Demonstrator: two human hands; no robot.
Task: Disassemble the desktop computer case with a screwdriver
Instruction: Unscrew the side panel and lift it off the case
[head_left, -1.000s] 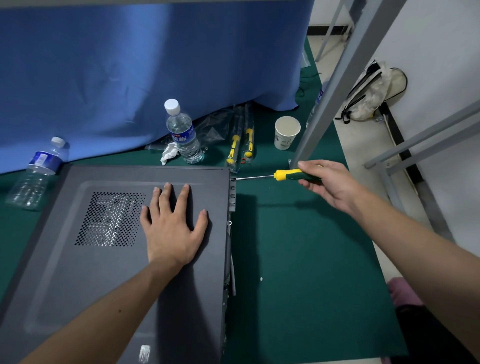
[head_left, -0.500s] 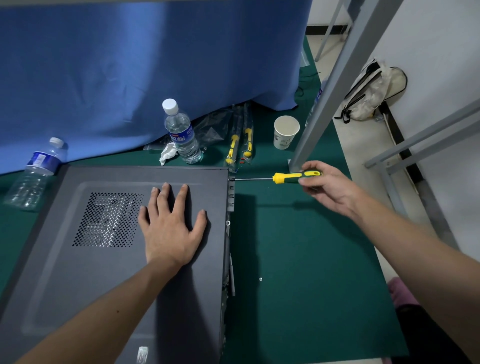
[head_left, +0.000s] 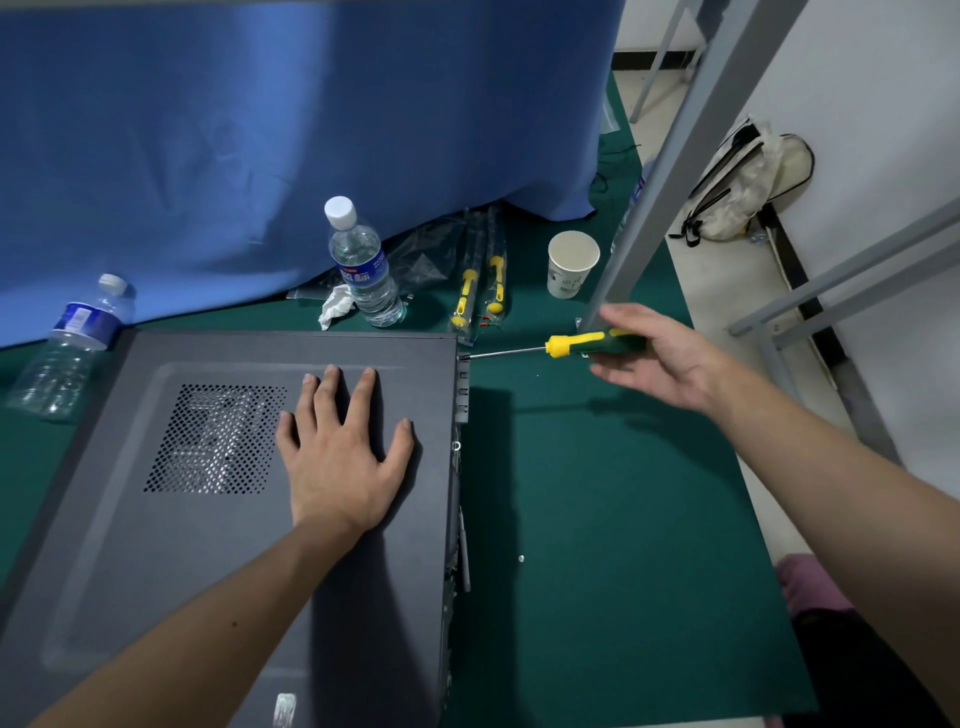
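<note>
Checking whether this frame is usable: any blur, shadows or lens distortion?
Head view: sharp overall; wide-angle bending bows the metal post; the right hand and screwdriver throw a soft shadow on the green mat; the left hand shades the computer case.

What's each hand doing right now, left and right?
Left hand: open, flat on the computer case side panel, holding nothing.
Right hand: gripping the screwdriver handle, tip at the case's rear top corner.
</note>
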